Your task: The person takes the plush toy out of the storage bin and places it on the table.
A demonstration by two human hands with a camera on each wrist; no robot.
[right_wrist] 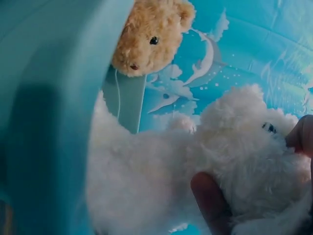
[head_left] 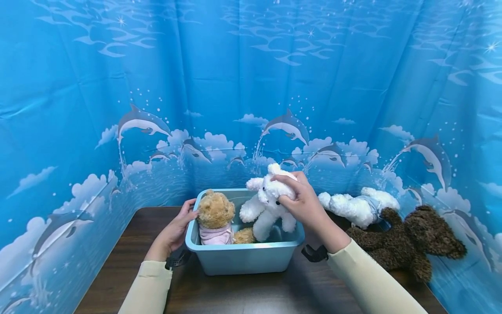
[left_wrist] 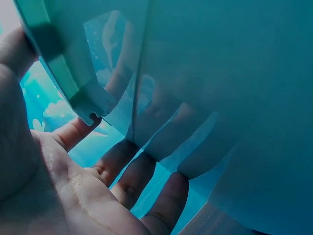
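Note:
A light-blue plastic tub (head_left: 245, 260) stands on the table. At its left end my left hand (head_left: 178, 229) holds the rim, thumb over the top edge and the other fingers along the outer wall (left_wrist: 259, 88). My right hand (head_left: 307, 200) grips a white plush toy (head_left: 266, 222) by the head, thumb on one side and fingers on the other. The toy's body hangs inside the right half of the tub, legs downward. A tan teddy bear (head_left: 215, 211) in a pink top sits upright in the left half, its face turned right in the head view.
Right of the tub, a second white plush toy (head_left: 354, 209) with a pale-blue garment lies on the table (head_left: 129, 261). Nearer lies a dark brown plush animal (head_left: 415, 237). A blue dolphin-print curtain (head_left: 251, 87) surrounds the back and sides.

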